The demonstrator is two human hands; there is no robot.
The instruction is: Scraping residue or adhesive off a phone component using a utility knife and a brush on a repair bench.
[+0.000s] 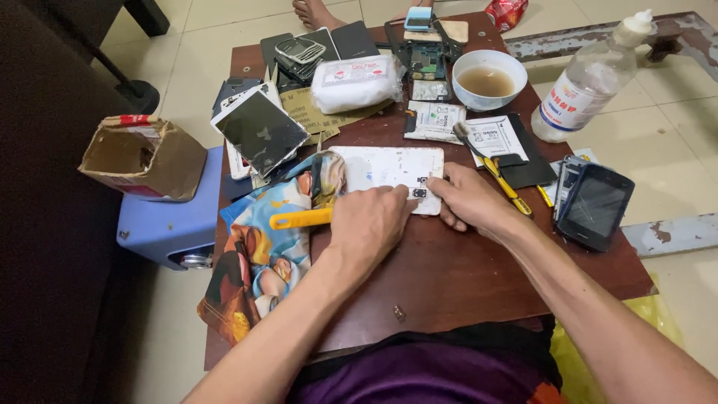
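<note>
A dark wooden worktop point(464, 277) carries a patterned cloth point(258, 258) at its near left, a clear plastic bottle point(587, 86) and a white bowl point(490, 78) of brown liquid at the far right, and a black phone point(594, 206) on the right. In the middle lies a white board point(385, 168). The left hand point(370, 224) has its fingers clenched round a yellow-handled tool point(299, 218) at the board's near edge, while the right hand point(467, 202) presses loosely curled fingers on the board's near right corner, beside a small dark component point(419, 192).
</note>
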